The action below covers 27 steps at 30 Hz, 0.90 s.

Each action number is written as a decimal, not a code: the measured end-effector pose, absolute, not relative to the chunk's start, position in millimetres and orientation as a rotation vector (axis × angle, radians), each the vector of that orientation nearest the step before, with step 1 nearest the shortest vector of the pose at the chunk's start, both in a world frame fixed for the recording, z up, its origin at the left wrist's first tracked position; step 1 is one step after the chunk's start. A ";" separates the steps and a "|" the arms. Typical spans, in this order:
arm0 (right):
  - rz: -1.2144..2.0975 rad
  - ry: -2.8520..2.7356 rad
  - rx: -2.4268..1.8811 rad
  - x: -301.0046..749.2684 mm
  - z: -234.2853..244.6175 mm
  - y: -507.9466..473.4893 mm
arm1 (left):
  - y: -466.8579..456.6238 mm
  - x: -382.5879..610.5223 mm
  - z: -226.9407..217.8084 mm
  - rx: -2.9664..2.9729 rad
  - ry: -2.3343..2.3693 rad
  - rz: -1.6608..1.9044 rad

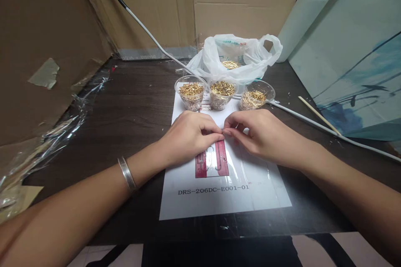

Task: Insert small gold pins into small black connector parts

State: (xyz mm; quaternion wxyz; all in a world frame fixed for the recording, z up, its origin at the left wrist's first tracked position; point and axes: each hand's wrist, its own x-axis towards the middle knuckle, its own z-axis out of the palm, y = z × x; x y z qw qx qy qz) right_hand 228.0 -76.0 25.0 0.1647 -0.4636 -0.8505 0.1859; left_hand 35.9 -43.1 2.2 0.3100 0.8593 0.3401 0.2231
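The left hand [191, 135] and right hand [266, 135] met over the sheet [260, 194], each thumb pressed to its forefinger; whatever they pinched was too small to tell. Just beyond, gold pins [223, 87] filled much of the left cup [191, 103] and middle cup [221, 102], less of the right cup [267, 90]. Behind, an open bag [213, 57] held more.

Hands, two: left hand [191, 135], one; right hand [266, 133], one.
Cups [191, 103] [222, 102] [250, 104], three.
Bag [213, 56], one.
Gold pieces [222, 87], four heaps: one in each cup, one in the bag; singly, too many for me to count from here.
Sheet [266, 192], one.
Stick [318, 114], one.
Bracelet [126, 173], one.
Tape patch [44, 74], one.
Table [134, 100], one.
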 end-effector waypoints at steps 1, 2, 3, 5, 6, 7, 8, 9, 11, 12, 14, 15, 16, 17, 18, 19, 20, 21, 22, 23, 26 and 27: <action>0.517 -2.430 -1.326 227.9 25.2 -76.3 | -43.3 36.0 2.4 2.268 0.902 0.590; 0.506 -2.435 -1.334 227.7 25.4 -76.7 | -43.4 36.1 2.4 2.267 0.905 0.593; 0.493 -2.439 -1.340 227.5 25.7 -77.1 | -43.6 36.2 2.4 2.266 0.907 0.596; 0.482 -2.441 -1.349 227.3 26.4 -77.8 | -43.9 36.5 2.1 2.268 0.906 0.597; 0.485 -2.442 -1.356 227.3 26.9 -78.1 | -44.0 36.6 1.9 2.271 0.903 0.596; 0.491 -2.441 -1.361 227.3 27.4 -78.3 | -44.1 36.8 1.6 2.274 0.900 0.594; 0.500 -2.440 -1.364 227.3 27.8 -78.4 | -44.1 36.9 1.3 2.276 0.898 0.590; 0.508 -2.438 -1.365 227.3 27.9 -78.4 | -44.1 37.0 1.1 2.277 0.896 0.587; 0.527 -2.419 -1.352 227.1 27.4 -78.3 | -43.9 36.7 0.9 2.278 0.894 0.584; 0.545 -2.400 -1.339 227.1 26.6 -78.2 | -43.8 36.4 0.9 2.276 0.895 0.583; 0.598 -2.338 -1.325 227.0 24.0 -78.1 | -43.8 35.5 1.3 2.269 0.902 0.578; 0.631 -2.300 -1.323 227.0 22.4 -78.2 | -43.9 35.1 1.6 2.262 0.907 0.574; 0.667 -2.262 -1.327 227.2 20.5 -78.4 | -44.0 34.7 2.1 2.254 0.913 0.568; 0.704 -2.224 -1.331 227.4 18.6 -78.6 | -44.2 34.4 2.5 2.246 0.918 0.563; 0.741 -2.187 -1.337 227.6 16.6 -78.7 | -44.3 34.2 2.9 2.240 0.922 0.559; 0.779 -2.154 -1.342 227.9 14.9 -78.9 | -44.4 34.0 3.3 2.234 0.928 0.555; 0.815 -2.127 -1.345 228.2 13.4 -78.9 | -44.5 34.0 3.7 2.230 0.932 0.555; 0.841 -2.106 -1.351 228.4 12.3 -78.9 | -44.5 34.0 3.9 2.227 0.934 0.555; 0.857 -2.095 -1.358 228.5 11.8 -78.8 | -44.5 34.0 4.0 2.225 0.935 0.556; 0.861 -2.096 -1.365 228.5 11.8 -78.6 | -44.4 34.1 4.1 2.223 0.933 0.556; 0.820 -2.139 -1.395 227.5 15.7 -78.2 | -44.5 34.4 3.9 2.220 0.926 0.562; 0.804 -2.162 -1.401 226.9 17.9 -78.1 | -44.5 34.5 3.7 2.221 0.927 0.565</action>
